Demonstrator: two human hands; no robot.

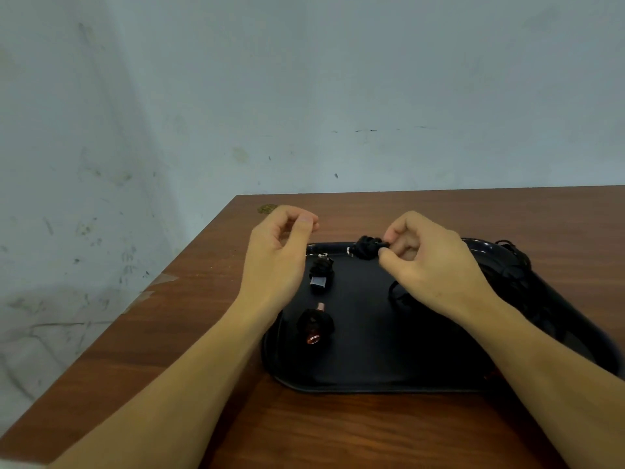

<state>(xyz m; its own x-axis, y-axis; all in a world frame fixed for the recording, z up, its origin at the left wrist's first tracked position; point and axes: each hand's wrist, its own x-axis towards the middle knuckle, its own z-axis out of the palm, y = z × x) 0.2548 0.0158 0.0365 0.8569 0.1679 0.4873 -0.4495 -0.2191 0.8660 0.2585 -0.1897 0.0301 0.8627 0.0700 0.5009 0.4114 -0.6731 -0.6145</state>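
Observation:
A black tray [365, 363] lies on the wooden table [162, 350]. My right hand [429, 265] hovers over the tray's far part and pinches a small black knotted cord piece [367, 247] with a metal ring at its left end. My left hand [277, 255] hangs over the tray's left edge, fingers loosely curled, holding nothing. On the tray lie a black knotted piece with a flat metal clip [320, 274] and another with a copper-coloured tube [314, 324]. A loose black cord [399, 294] shows under my right hand, partly hidden.
More black cord is piled at the tray's right rim [517, 265]. A round brownish mark [267, 208] sits near the table's far left corner. The table's left edge drops off beside a scuffed pale wall [101, 164].

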